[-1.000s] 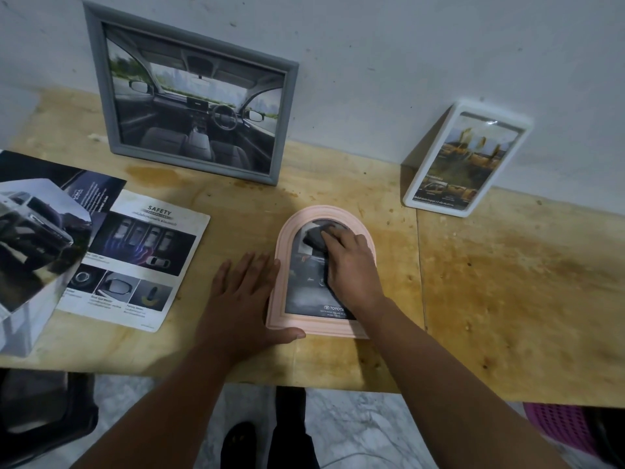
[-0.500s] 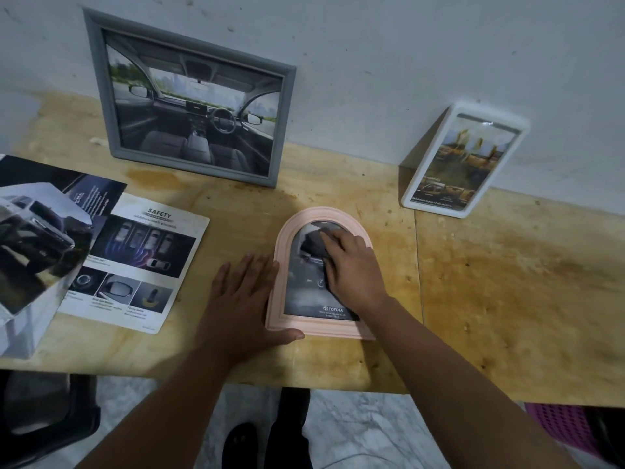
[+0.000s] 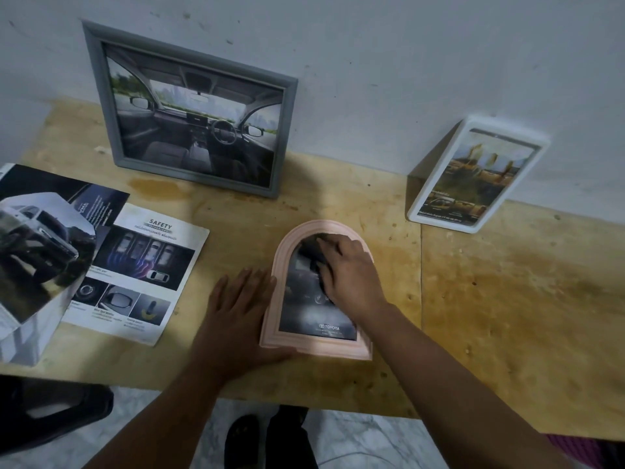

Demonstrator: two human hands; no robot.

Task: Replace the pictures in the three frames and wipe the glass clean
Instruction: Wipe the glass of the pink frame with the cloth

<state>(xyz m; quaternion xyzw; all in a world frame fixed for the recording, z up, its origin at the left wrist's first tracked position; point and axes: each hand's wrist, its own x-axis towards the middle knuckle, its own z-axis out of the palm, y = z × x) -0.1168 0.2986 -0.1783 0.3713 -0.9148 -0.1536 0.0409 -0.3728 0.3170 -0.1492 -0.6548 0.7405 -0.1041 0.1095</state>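
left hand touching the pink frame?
Touching. Head view: the left hand lies flat on the table, its thumb and fingertips against the pink frame at the lower-left edge.

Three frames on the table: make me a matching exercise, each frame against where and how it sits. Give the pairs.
Things:
1. grey frame
2. white frame
3. pink arched frame

States:
A. flat on the table, under the hands
B. leaning on the wall, back right
C. upright against the wall, back left

Pairs: 1-C, 2-B, 3-A

Three picture frames [image 3: 189, 110] [image 3: 473, 177] [image 3: 280, 286], two brochure sheets [image 3: 142, 275] [image 3: 40, 245], two hands [image 3: 236, 316] [image 3: 351, 275].
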